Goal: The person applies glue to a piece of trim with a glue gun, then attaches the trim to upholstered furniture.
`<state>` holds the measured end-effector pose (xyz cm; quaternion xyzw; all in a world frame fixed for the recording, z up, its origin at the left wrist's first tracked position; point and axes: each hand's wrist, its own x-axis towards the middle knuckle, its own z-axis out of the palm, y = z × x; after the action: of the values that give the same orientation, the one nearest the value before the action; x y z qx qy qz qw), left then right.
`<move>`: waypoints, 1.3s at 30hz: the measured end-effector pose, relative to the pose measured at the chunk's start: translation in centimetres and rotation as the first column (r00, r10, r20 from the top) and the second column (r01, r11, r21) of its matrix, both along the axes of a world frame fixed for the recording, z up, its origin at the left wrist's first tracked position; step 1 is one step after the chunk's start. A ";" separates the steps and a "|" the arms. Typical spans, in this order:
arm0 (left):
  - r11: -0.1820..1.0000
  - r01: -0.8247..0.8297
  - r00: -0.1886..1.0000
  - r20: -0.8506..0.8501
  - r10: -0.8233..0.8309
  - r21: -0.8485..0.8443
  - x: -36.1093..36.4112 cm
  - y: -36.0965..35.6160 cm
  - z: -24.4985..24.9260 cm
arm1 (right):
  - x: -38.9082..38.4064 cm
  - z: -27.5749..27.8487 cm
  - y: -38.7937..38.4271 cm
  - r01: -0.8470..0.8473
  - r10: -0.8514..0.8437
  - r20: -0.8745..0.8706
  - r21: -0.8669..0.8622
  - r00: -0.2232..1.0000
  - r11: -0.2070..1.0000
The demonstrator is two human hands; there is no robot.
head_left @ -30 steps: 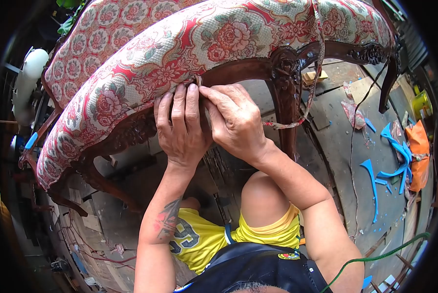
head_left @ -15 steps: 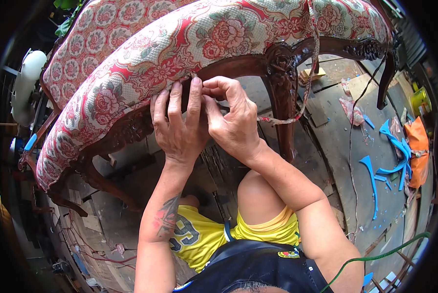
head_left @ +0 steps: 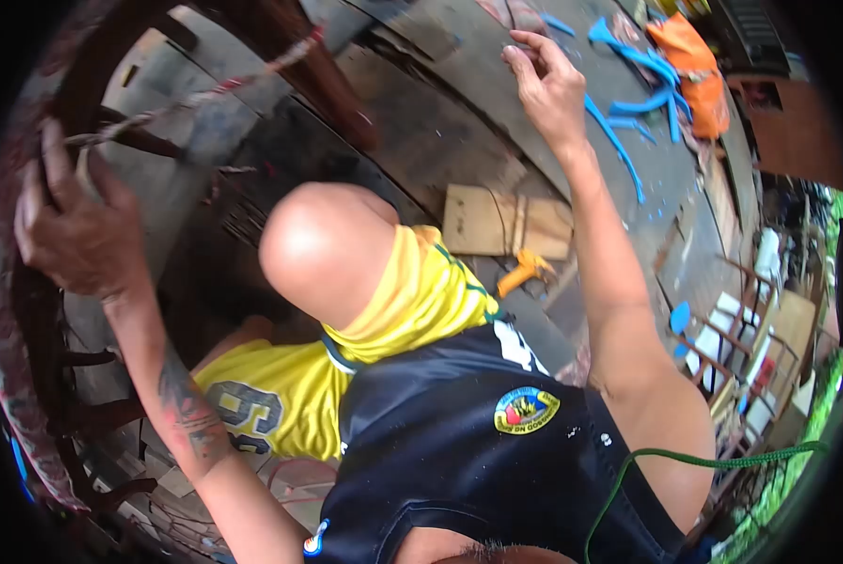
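Your hands are well apart. Your left hand [head_left: 74, 230] is at the left edge of the view, fingers curled and clamped over the dark carved wooden chair frame [head_left: 41, 320], whose rail curves up and around that side. A thin red-and-white braided trim strip [head_left: 215, 89] runs from just above that hand slantwise toward the top of the view, passing in front of the brown chair leg [head_left: 323, 89]. Your right hand [head_left: 546, 83] is stretched far out to the upper right, fingers bent down toward the grey plank floor [head_left: 440, 122]; you cannot tell whether it pinches anything, since the fingertips are small and partly hidden. Just beside that hand lie curved bright-blue plastic offcuts [head_left: 619, 141], and beyond them an orange bag [head_left: 699, 80]. Between your arms, your bare knee and yellow shorts fill the middle. Past the knee a flat tan piece of board [head_left: 497, 221] lies on the planks, with a small orange-yellow tool [head_left: 525, 273] near its lower edge. A green cord [head_left: 694, 459] loops across the lower right.
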<state>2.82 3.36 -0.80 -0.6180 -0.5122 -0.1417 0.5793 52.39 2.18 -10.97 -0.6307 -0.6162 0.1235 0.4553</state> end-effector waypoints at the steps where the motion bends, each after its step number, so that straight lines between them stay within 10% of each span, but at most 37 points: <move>1: 0.999 0.012 1.000 -0.001 -0.012 -0.034 -2.0 1.1 -0.3 | 4.0 -2.5 -2.6 0.091 -0.077 0.067 -0.235 0.995 0.968; 2: 0.981 0.184 0.982 -0.034 -0.187 -0.062 -4.4 2.8 0.3 | 8.0 -5.3 -5.5 0.189 -0.130 0.160 -0.441 0.978 0.878; 3: 0.990 -0.138 0.988 -0.080 0.135 -0.034 -2.7 1.8 -0.7 | 11.4 -8.4 -9.1 0.249 -0.142 0.228 -0.555 0.963 0.794; 5: 0.988 0.124 0.991 0.055 -0.120 -0.089 0.3 0.8 -0.2 | 16.0 -13.9 -16.1 0.344 -0.110 0.344 -0.755 0.933 0.558; 9: 0.994 0.089 0.995 0.044 -0.086 -0.065 0.2 1.1 -0.2 | 16.7 -21.8 -27.9 0.319 -0.041 0.317 -0.946 0.948 0.065; 11: 0.996 0.079 0.997 -0.013 -0.079 -0.034 -0.5 1.3 -0.2 | 14.3 -24.6 -31.5 0.488 -0.332 0.490 -0.868 0.806 -0.098; 13: 0.996 -0.074 0.994 -0.078 0.070 -0.045 -2.6 2.2 -0.6 | 12.7 -24.7 -33.4 0.249 -0.655 0.373 -0.927 0.657 -0.279; 14: 0.967 -0.253 0.959 -0.133 0.248 -0.020 -4.3 2.3 -0.4 | 13.1 -29.3 -36.7 0.190 -0.742 0.273 -0.962 0.613 -0.197; 16: 0.991 0.126 0.991 -0.048 -0.128 -0.051 -3.1 1.4 0.6 | 13.8 -35.4 -40.8 0.041 -0.927 -0.019 -0.998 0.375 0.037; 19: 0.997 0.008 0.985 0.171 0.005 -0.073 3.3 -1.2 0.7 | 13.8 -40.6 -41.5 0.067 -0.974 0.146 -0.988 0.174 -0.136; 22: 0.998 0.032 0.973 0.230 -0.017 -0.062 3.0 -1.2 0.1 | 12.1 -32.6 -39.4 -0.131 -0.917 -0.092 -0.990 0.389 0.044; 23: 0.997 0.035 0.969 0.246 -0.018 -0.064 2.9 -1.1 0.1 | 5.9 -19.9 -35.3 -0.036 -0.902 -0.050 -0.999 0.428 0.038; 26: 0.996 0.032 0.968 0.251 -0.009 -0.088 2.9 -1.5 0.2 | 8.4 -25.1 -33.2 -0.204 -0.841 -0.207 -0.972 0.499 0.118; 27: 0.995 0.036 0.967 0.253 -0.011 -0.095 2.9 -1.5 0.3 | 13.5 -32.1 -42.7 -0.313 -0.803 -0.475 -0.872 0.360 0.376; 28: 0.995 0.044 0.967 0.256 -0.018 -0.094 2.9 -1.4 0.3 | 18.9 -46.0 -42.7 -0.259 -0.905 -0.010 -0.959 0.426 -0.112; 31: 0.993 0.106 0.951 0.297 -0.084 -0.056 2.7 -1.1 0.0 | 15.3 -41.4 -40.6 -0.102 -0.893 0.098 -0.982 0.439 -0.158; 32: 0.994 0.077 0.958 0.282 -0.053 -0.072 2.9 -1.3 0.2 | 12.0 -36.6 -39.4 -0.056 -0.957 -0.126 -0.992 0.262 0.115; 33: 0.995 0.080 0.956 0.286 -0.059 -0.064 2.8 -1.3 0.3 | 11.4 -34.0 -37.4 -0.050 -0.957 -0.132 -0.991 0.259 0.124; 35: 0.994 0.088 0.955 0.290 -0.066 -0.065 2.7 -1.2 0.2 | 11.3 -30.5 -34.0 -0.114 -0.903 -0.413 -0.898 -0.121 0.426; 37: 0.994 0.092 0.950 0.305 -0.071 -0.056 2.8 -1.1 0.2 | 12.2 -28.4 -29.9 -0.119 -0.767 -0.620 -0.760 -0.166 0.639; 39: 0.994 0.089 0.945 0.319 -0.067 -0.056 2.7 -1.2 0.1 | 9.6 -22.1 -23.0 0.181 -0.662 -0.733 -0.638 0.155 0.748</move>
<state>5.56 2.11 -0.73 -0.6271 -0.5781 -0.2438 0.4616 61.99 -20.84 -33.08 -0.6610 0.0220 0.4537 0.5973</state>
